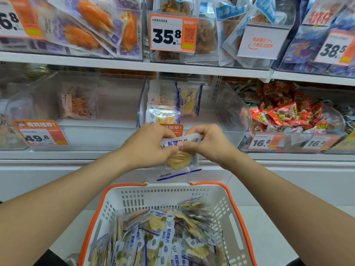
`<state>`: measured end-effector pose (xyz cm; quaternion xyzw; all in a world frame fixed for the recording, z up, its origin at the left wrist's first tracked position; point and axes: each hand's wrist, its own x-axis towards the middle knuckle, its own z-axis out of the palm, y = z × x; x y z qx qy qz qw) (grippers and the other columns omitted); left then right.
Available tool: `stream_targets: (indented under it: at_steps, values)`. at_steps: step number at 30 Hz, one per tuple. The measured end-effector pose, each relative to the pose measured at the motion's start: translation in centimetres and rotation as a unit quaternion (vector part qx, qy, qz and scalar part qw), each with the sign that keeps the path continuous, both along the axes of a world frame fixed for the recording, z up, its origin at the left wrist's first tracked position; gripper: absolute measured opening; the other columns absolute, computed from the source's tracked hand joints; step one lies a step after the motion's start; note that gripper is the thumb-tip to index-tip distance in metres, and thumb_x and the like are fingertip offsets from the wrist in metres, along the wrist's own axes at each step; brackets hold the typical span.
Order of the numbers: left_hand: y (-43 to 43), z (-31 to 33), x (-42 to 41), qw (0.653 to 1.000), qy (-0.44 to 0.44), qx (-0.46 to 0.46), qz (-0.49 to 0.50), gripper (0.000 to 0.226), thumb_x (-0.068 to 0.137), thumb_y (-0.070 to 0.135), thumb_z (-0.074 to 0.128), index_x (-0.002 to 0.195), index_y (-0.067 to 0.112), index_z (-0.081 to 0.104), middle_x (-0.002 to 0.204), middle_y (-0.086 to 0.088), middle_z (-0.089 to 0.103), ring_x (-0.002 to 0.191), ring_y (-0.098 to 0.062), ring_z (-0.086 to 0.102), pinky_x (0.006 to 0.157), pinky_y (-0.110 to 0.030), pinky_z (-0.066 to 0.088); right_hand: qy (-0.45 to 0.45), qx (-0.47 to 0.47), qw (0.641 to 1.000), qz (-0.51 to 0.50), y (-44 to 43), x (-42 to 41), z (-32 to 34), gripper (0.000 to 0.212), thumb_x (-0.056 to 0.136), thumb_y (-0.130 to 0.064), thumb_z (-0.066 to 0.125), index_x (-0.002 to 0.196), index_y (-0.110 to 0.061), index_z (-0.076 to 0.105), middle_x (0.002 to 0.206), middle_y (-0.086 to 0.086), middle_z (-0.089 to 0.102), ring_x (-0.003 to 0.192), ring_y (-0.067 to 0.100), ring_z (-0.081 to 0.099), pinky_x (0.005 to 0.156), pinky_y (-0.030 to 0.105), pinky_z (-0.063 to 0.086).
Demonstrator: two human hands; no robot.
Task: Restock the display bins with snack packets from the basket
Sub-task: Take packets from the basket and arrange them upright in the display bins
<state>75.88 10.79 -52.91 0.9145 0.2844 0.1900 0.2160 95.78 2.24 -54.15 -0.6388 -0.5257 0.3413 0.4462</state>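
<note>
A white basket with an orange rim (pixel 233 214) sits below my arms, holding several blue-and-white snack packets (pixel 165 239) of yellow fish slices. My left hand (pixel 148 146) and my right hand (pixel 209 144) together grip one or more of the same snack packets (pixel 181 160) by the top edge, just above the basket and in front of the middle shelf. Straight behind my hands is a clear display bin (pixel 228 104) with a few matching packets (pixel 189 98) standing inside.
A clear bin (pixel 107 104) on the left holds one orange-strip packet, with a 49.8 price tag (pixel 41 136). Red-wrapped snacks (pixel 284 114) fill the bin on the right. The upper shelf (pixel 115 62) carries full bins and price tags.
</note>
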Motion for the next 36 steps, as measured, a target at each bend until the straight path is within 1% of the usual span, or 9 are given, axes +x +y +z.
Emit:
stream_targets:
  at_steps: [5,11,14,17,20,23,25,28,36]
  values:
    - [0.4,-0.2,0.4,0.977,-0.152,-0.124,0.077,0.005,0.094,0.026,0.077,0.092,0.023,0.077,0.08,0.006,0.078,0.069,-0.015,0.075,0.062,-0.036,0.063,0.14,0.028,0.985,-0.101,0.2,0.1,0.2,0.057,0.076,-0.031,0.093,0.114,0.001,0.065,0.092,0.019,0.079,0.087,0.04,0.077,0.074,0.052,0.065]
    - [0.3,0.0,1.9,0.947,-0.261,-0.087,0.167,0.01,0.095,0.034,0.074,0.091,0.024,0.073,0.08,0.012,0.075,0.074,-0.009,0.071,0.068,-0.032,0.057,0.278,0.004,0.959,-0.061,1.0,-0.9,0.8,0.032,0.091,-0.016,0.078,0.119,-0.001,0.073,0.105,0.016,0.078,0.089,0.029,0.076,0.079,0.041,0.065]
    - [-0.1,0.7,2.3,0.955,-0.241,-0.021,0.173,0.026,0.096,0.045,0.068,0.081,0.024,0.072,0.073,0.012,0.071,0.066,-0.004,0.064,0.062,-0.024,0.049,0.261,-0.015,0.959,-0.107,1.8,0.1,2.2,0.016,0.096,-0.019,0.074,0.093,-0.003,0.074,0.065,0.002,0.068,0.052,0.014,0.055,0.042,0.024,0.041]
    - [0.2,1.0,2.6,0.964,-0.199,0.088,0.153,0.026,0.098,0.045,0.06,0.079,0.028,0.068,0.078,0.014,0.067,0.072,-0.007,0.059,0.064,-0.03,0.046,0.243,0.013,0.95,-0.197,3.1,2.5,2.9,0.023,0.1,-0.022,0.07,0.084,-0.006,0.069,0.052,0.001,0.05,0.045,0.014,0.039,0.036,0.021,0.024]
    - [1.3,0.7,3.0,0.961,-0.123,0.222,0.106,0.01,0.088,0.038,0.066,0.089,0.028,0.065,0.092,0.011,0.061,0.091,-0.015,0.05,0.077,-0.034,0.038,0.147,0.048,0.947,-0.281,4.9,5.0,2.5,0.025,0.107,-0.023,0.054,0.089,-0.008,0.06,0.072,0.014,0.05,0.049,0.017,0.044,0.043,0.025,0.036]
    - [2.2,-0.3,3.5,0.954,0.008,0.293,0.053,0.033,0.083,0.042,0.062,0.111,0.024,0.061,0.111,0.003,0.059,0.105,-0.024,0.051,0.087,-0.04,0.041,-0.01,0.052,0.947,-0.316,7.0,6.5,2.0,0.02,0.105,-0.023,0.044,0.09,-0.011,0.05,0.086,0.015,0.055,0.072,0.03,0.057,0.065,0.045,0.051]
    - [2.5,-0.7,3.9,0.951,0.056,0.3,0.037,0.04,0.083,0.042,0.062,0.117,0.021,0.06,0.117,0.0,0.058,0.11,-0.026,0.052,0.091,-0.042,0.043,-0.083,0.025,0.945,-0.315,8.0,7.1,2.0,0.015,0.102,-0.022,0.049,0.096,-0.01,0.054,0.094,0.012,0.058,0.085,0.032,0.055,0.076,0.045,0.05]
    - [3.1,-1.1,4.5,0.946,0.103,0.306,0.026,0.038,0.082,0.044,0.062,0.11,0.02,0.064,0.114,-0.002,0.059,0.109,-0.028,0.055,0.091,-0.044,0.045,-0.161,-0.001,0.939,-0.305,9.1,7.7,1.8,0.017,0.094,-0.019,0.059,0.087,-0.004,0.063,0.082,0.014,0.057,0.074,0.033,0.048,0.066,0.034,0.038]
    - [4.2,-1.4,5.9,0.941,0.114,0.32,-0.005,0.022,0.081,0.034,0.064,0.097,0.02,0.064,0.098,-0.002,0.056,0.089,-0.028,0.058,0.074,-0.039,0.044,-0.15,0.038,0.931,-0.332,12.4,8.6,2.6,0.011,0.091,-0.016,0.072,0.08,-0.012,0.073,0.088,0.007,0.067,0.086,0.02,0.059,0.086,0.027,0.054]
